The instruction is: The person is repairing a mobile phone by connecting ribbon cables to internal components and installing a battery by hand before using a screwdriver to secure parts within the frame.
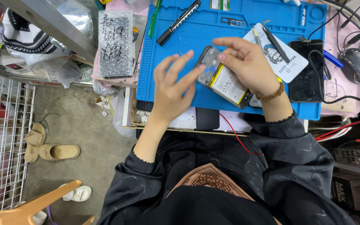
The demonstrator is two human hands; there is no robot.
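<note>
Two hands are on one opened smartphone with its back cover off and a white-and-yellow battery showing (223, 79), which lies tilted on the blue silicone repair mat (180, 62) near the mat's front edge. Your left hand (171, 85) sits just left of the phone, fingers spread apart, with the forefinger tip touching the phone's upper left edge; it grips nothing. Your right hand (246, 62) lies over the phone's right side, fingers curled loosely, tips meeting the upper end near the camera area; I cannot tell whether they pinch anything small. A beaded brown bracelet (271, 95) sits on that wrist. Behind the right hand is a white printed card (290, 62) with a black-handled tool (275, 37) lying across it. To the right, a dark phone lying flat (307, 71) rests on the mat's edge, and a black computer mouse (357, 62) sits well beyond it. A black marker pen (179, 21) lies diagonally at the mat's upper left, near a green toothbrush (155, 18). A bubble-wrapped flat parcel (115, 43) lies left of the mat.
</note>
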